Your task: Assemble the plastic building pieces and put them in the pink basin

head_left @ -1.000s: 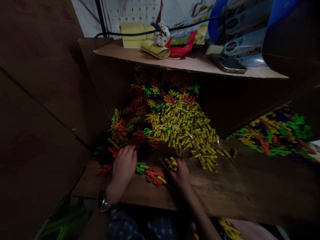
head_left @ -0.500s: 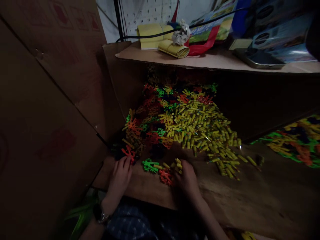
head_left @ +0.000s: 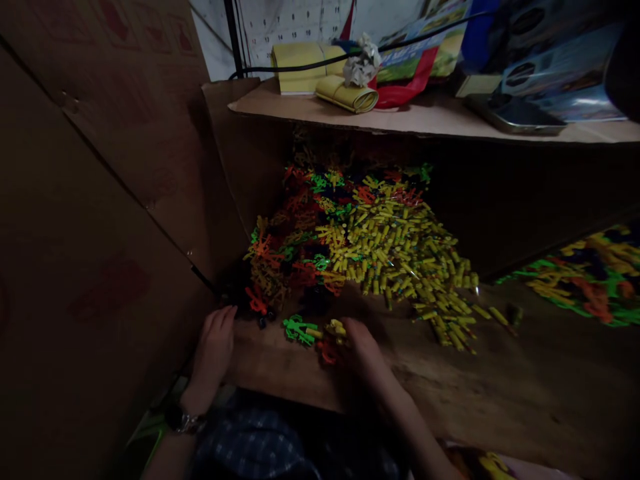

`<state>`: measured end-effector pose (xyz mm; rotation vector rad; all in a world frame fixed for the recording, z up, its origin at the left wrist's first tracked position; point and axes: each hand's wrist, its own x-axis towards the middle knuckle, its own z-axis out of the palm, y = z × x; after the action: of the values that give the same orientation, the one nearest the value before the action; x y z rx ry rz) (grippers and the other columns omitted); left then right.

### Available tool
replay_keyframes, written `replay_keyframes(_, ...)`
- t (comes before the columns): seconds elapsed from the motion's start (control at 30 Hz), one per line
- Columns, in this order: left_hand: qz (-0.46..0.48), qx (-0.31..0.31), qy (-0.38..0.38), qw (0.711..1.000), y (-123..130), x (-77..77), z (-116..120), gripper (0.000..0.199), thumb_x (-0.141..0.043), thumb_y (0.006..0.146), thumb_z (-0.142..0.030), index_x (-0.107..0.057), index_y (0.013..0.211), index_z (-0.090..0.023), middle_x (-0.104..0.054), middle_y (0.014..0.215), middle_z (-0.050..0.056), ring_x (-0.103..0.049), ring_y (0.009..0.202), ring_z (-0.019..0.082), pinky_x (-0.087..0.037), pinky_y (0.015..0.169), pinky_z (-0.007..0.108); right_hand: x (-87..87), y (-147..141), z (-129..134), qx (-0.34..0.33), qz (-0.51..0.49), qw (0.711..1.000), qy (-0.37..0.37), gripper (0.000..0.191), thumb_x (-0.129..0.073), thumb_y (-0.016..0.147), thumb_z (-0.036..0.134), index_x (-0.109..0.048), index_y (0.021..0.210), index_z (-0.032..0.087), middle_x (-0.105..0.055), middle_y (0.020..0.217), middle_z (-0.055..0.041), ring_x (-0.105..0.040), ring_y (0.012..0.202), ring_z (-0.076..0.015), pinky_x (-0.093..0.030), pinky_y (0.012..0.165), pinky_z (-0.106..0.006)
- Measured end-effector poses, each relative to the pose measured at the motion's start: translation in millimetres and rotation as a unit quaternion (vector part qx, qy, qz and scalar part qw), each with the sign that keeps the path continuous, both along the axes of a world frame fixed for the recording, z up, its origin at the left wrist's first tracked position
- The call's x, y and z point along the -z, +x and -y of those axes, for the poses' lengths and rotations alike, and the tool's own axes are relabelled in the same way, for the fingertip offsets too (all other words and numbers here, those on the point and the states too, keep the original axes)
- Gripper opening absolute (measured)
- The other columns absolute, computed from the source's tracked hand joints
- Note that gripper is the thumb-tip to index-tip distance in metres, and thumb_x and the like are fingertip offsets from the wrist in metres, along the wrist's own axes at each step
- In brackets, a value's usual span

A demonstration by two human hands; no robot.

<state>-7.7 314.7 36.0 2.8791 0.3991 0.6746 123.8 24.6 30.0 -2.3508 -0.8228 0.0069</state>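
Inside the cardboard box [head_left: 237, 167], beyond the green plastic figure [head_left: 299, 331], lie mixed coloured figures [head_left: 267, 250] and a heap of yellow tubes [head_left: 400, 250] that spills onto the worktop [head_left: 440, 393]. My right hand [head_left: 362, 341], right of the green figure, grips a small yellow bunch [head_left: 336, 328] at the fingertips, above an orange figure [head_left: 327, 353]. My left hand [head_left: 216, 341] is left of the green figure, fingers together; I cannot tell whether it holds anything. The green figure lies lengthwise left to right, head leftward; the bunch's long axis is unclear.
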Motion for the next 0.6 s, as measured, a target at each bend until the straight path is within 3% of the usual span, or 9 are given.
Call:
replay_keyframes(0.1, 0.091, -0.059, -0.092, 0.99, -3.3, -11.9, 5.3, 0.032, -0.036, 0.092, -0.028, -0.058, 0.112, -0.017, -0.062, 0.11, 0.011, -0.056, 0.102, 0.024, -0.043, 0.095, 0.044, 5.6, -2.2, 3.7, 0.003, 0.001, 1.0, 0.004, 0.035, -0.056, 0.066, 0.015, -0.057, 0.101, 0.016, -0.064, 0.096, -0.0127, -0.058, 0.087, -0.0266, -0.047, 0.077, -0.038)
replay_keyframes(0.2, 0.14, -0.131, -0.303, 0.933, 0.9, -24.4, 28.4, 0.035, -0.048, 0.086, -0.04, -0.056, 0.114, -0.02, -0.064, 0.106, 0.008, -0.061, 0.093, 0.021, -0.048, 0.087, 0.038, 14.4, 6.7, 12.6, 0.034, -0.014, 0.998, 0.043, 0.034, -0.054, 0.066, 0.017, -0.057, 0.1, 0.016, -0.065, 0.096, -0.0128, -0.058, 0.087, -0.0274, -0.047, 0.078, -0.041)
replay_keyframes(0.27, 0.131, -0.121, -0.497, 0.849, 8.3, -28.5, 51.4, 0.044, -0.056, 0.08, -0.044, -0.054, 0.114, -0.018, -0.066, 0.1, 0.008, -0.063, 0.084, 0.019, -0.052, 0.076, 0.032, 14.9, 14.3, 18.1, 0.056, -0.022, 0.996, 0.061, 0.031, -0.051, 0.068, 0.02, -0.055, 0.099, 0.016, -0.065, 0.092, -0.012, -0.06, 0.082, -0.0254, -0.049, 0.073, -0.038)
replay_keyframes(0.33, 0.115, -0.076, -0.653, 0.745, 17.9, -29.6, 76.2, 0.051, -0.065, 0.072, -0.043, -0.053, 0.113, -0.015, -0.065, 0.101, 0.008, -0.064, 0.082, 0.017, -0.052, 0.073, 0.028, 6.0, 16.3, 21.6, 0.083, -0.035, 0.991, 0.095, 0.029, -0.05, 0.07, 0.024, -0.051, 0.099, 0.017, -0.065, 0.086, -0.0089, -0.061, 0.073, -0.0218, -0.05, 0.066, -0.034)
replay_keyframes(0.4, 0.106, -0.059, -0.749, 0.652, 27.3, -30.3, 98.8, 0.055, -0.074, 0.063, -0.036, -0.055, 0.11, -0.014, -0.066, 0.101, 0.008, -0.064, 0.083, 0.016, -0.051, 0.074, 0.026, -12.5, 8.6, 21.8, 0.105, -0.053, 0.982, 0.15, 0.028, -0.052, 0.072, 0.028, -0.048, 0.098, 0.019, -0.064, 0.08, -0.0046, -0.06, 0.067, -0.0183, -0.05, 0.061, -0.03)
replay_keyframes(0.47, 0.104, -0.052, -0.797, 0.593, 35.0, -32.2, 116.3, 0.057, -0.079, 0.057, -0.03, -0.056, 0.107, -0.013, -0.067, 0.097, 0.007, -0.064, 0.082, 0.016, -0.051, 0.076, 0.025, -35.7, -7.3, 17.8, 0.105, -0.087, 0.969, 0.209, 0.026, -0.057, 0.072, 0.031, -0.048, 0.094, 0.02, -0.063, 0.076, -0.0022, -0.06, 0.063, -0.0164, -0.05, 0.058, -0.027)
replay_keyframes(0.53, 0.104, -0.038, -0.812, 0.573, 40.0, -34.6, 127.8, 0.054, -0.079, 0.057, -0.027, -0.058, 0.105, -0.013, -0.068, 0.095, 0.007, -0.064, 0.084, 0.015, -0.05, 0.077, 0.025, -55.9, -25.6, 10.8, 0.092, -0.147, 0.951, 0.256, 0.025, -0.063, 0.071, 0.031, -0.05, 0.09, 0.02, -0.063, 0.074, -0.0019, -0.061, 0.062, -0.0163, -0.05, 0.056, -0.025)
replay_keyframes(0.6, 0.099, -0.024, -0.805, 0.585, 42.5, -35.9, 134.1, 0.048, -0.078, 0.06, -0.026, -0.059, 0.103, -0.014, -0.069, 0.094, 0.006, -0.064, 0.084, 0.015, -0.05, 0.077, 0.024, -67.9, -40.4, 3.7, 0.099, -0.201, 0.933, 0.283, 0.027, -0.067, 0.069, 0.031, -0.052, 0.088, 0.02, -0.065, 0.073, -0.0019, -0.062, 0.062, -0.017, -0.051, 0.057, -0.025)
